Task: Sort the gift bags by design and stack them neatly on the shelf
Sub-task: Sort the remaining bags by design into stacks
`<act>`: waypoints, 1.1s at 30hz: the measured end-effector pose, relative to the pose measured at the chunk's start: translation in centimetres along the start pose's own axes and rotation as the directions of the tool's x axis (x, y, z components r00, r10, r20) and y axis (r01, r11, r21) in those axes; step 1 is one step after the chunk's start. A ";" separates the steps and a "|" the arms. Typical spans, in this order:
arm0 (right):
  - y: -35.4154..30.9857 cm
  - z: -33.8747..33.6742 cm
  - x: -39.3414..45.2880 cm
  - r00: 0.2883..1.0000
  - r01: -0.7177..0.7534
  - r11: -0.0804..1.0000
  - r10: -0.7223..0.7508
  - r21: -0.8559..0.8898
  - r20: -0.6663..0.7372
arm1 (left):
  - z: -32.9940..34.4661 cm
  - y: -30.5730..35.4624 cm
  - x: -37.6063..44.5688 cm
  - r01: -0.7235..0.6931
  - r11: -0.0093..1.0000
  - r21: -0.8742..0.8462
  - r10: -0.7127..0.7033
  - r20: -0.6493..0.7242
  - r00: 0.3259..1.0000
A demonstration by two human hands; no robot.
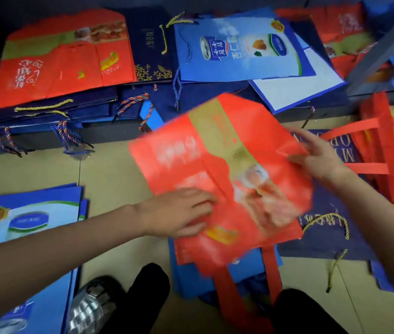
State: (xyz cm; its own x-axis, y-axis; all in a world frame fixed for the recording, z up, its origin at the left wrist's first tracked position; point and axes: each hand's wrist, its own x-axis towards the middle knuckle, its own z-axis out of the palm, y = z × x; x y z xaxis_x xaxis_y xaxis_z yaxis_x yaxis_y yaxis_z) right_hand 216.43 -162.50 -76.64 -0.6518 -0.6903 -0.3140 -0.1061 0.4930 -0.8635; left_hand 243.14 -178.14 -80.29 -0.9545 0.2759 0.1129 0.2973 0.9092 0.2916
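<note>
A red gift bag (217, 174) with a gold band and red strap handles is held flat in the middle of the scene, above the tan floor (114, 169); it is blurred. The left hand (179, 213) is laid on the bag's near left part with fingers straight, palm down. The right hand (318, 160) is placed at the bag's right edge; its fingers are seen over that edge, but whether the edge is pinched cannot be told because of blur.

Beneath the held bag, blue bags (191, 280) are seen on the floor, and a navy bag (331, 227) with a gold cord handle lies just to the right. At far left, a red and gold bag (61, 59) is found on top of a stack of navy bags (46, 116) with twisted cord handles. At far centre, a light blue bag (239, 44) printed with a can lies on another pile. At near left, a stack of light blue bags (30, 213) of the same print is noted. At right, red bags (388, 150) with red straps are heaped. A silver sandal (90, 307) and dark trouser legs (147, 292) are visible at the near edge.
</note>
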 end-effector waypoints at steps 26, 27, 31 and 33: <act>8.0 2.7 -2.3 0.911 -0.336 0.660 0.408 -0.672 -0.055 | 5.7 -0.8 0.7 0.890 -0.070 -0.450 -0.919 0.376 0.118; 7.9 3.1 -2.1 0.919 -0.326 0.689 0.392 -0.647 -0.046 | 5.6 -0.8 1.0 0.884 -0.094 -0.458 -0.920 0.379 0.099; 7.3 3.8 -0.1 0.926 -0.343 0.837 0.379 -0.427 -0.001 | 5.1 -1.1 1.5 0.803 -0.171 -0.571 -0.943 0.330 0.034; 7.0 3.7 0.4 0.925 -0.326 0.833 0.379 -0.447 0.031 | 5.1 -1.4 1.4 0.744 -0.187 -0.641 -0.956 0.293 0.011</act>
State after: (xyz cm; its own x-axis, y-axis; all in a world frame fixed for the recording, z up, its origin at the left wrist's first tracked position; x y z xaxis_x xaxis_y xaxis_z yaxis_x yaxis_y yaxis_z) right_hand 218.20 -161.31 -84.24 -0.6197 -0.4682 -0.6299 -0.2118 0.8725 -0.4402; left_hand 241.24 -177.39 -85.35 -0.3014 -0.7750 -0.5554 -0.7517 -0.1652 0.6385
